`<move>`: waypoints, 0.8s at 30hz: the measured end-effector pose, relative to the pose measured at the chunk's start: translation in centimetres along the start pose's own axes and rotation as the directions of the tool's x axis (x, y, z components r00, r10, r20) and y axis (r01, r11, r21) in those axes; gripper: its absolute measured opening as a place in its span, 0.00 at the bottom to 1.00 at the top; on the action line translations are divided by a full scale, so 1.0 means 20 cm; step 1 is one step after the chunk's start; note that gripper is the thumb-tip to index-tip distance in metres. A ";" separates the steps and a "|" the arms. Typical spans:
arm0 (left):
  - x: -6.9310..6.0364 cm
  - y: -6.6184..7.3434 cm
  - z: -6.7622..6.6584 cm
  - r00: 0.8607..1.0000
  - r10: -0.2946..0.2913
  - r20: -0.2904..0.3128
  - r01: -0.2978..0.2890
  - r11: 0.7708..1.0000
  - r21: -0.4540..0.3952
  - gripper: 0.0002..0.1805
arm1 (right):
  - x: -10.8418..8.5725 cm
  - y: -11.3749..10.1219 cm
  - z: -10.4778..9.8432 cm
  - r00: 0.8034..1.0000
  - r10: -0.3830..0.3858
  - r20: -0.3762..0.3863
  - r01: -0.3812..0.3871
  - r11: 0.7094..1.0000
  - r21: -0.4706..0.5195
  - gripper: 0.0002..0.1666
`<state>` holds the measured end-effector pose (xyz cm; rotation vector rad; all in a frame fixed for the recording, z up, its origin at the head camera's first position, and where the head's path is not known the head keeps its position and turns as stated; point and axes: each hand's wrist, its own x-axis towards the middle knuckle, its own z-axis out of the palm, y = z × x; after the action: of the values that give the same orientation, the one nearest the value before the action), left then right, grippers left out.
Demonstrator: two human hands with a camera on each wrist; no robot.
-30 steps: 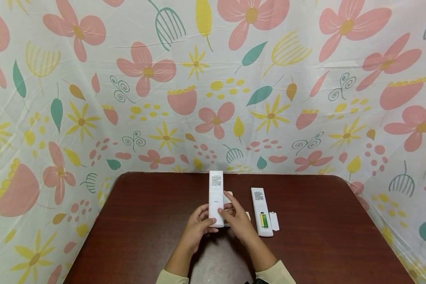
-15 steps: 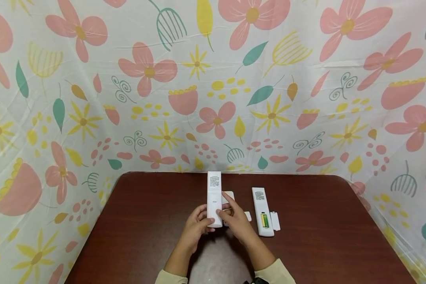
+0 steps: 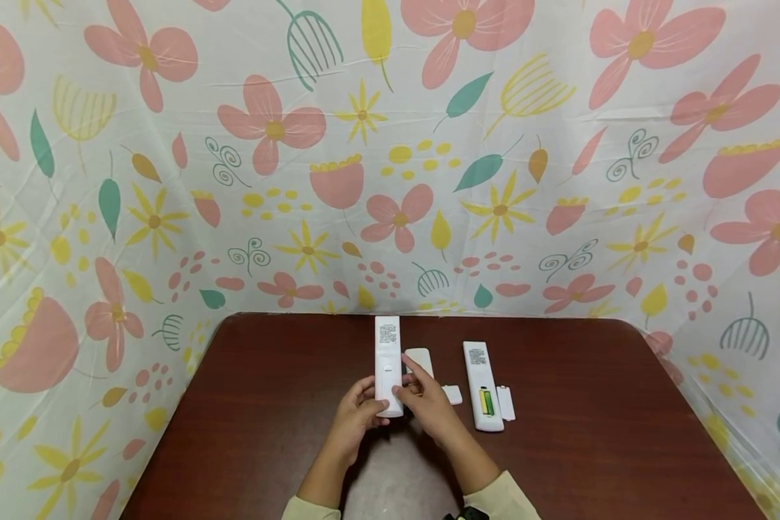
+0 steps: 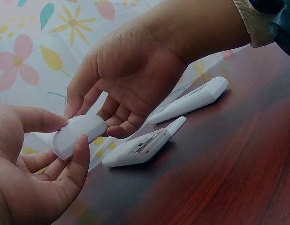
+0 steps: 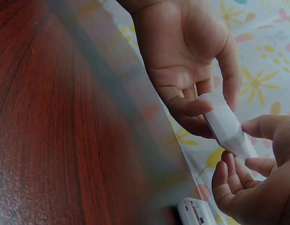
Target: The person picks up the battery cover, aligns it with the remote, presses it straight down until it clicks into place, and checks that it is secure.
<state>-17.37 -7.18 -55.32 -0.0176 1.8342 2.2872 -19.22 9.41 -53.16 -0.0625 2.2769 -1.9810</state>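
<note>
A white remote control [image 3: 388, 361] is held back side up over the table, its printed label towards the far end. My left hand [image 3: 351, 422] grips its near end, thumb on the back and fingers beneath. On the other side my right hand [image 3: 432, 412] holds it too, thumb pressing the back below a small mark and index finger along the edge. The remote's back appears covered over. Both hands meet around the remote [image 4: 79, 133] in the left wrist view. In the right wrist view, fingers hide part of the remote [image 5: 225, 122].
To the right lies another white remote [image 3: 477, 368], its battery compartment uncovered with batteries showing, a loose cover [image 3: 505, 403] beside it. Behind my right hand lies a smaller white device [image 3: 419, 360] with an open compartment and a small cover [image 3: 452, 394]. Floral cloth [image 3: 390, 144] stands behind the table.
The held remote and both hands have shifted slightly left, showing more of the smaller white device behind. The grip looks the same. The things on the table have not moved.
</note>
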 end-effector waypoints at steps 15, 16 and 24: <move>-0.01 0.00 -0.04 1.000 0.007 -0.024 -0.007 1.000 0.009 0.36 | -0.06 -0.13 0.03 0.998 0.000 0.066 -0.002 1.000 0.016 0.38; -0.02 0.00 -0.04 1.000 0.007 -0.027 -0.006 1.000 0.007 0.37 | -0.07 -0.14 0.03 0.997 -0.005 0.072 0.004 1.000 0.019 0.38; -0.01 -0.01 -0.07 0.999 -0.018 -0.034 0.018 1.000 -0.002 0.39 | -0.06 -0.12 0.07 0.997 -0.014 0.076 0.013 1.000 0.010 0.37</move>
<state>-17.25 -8.61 -55.88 -0.0729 1.8411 2.2896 -17.91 7.84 -50.95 -0.1503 2.2259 -1.9609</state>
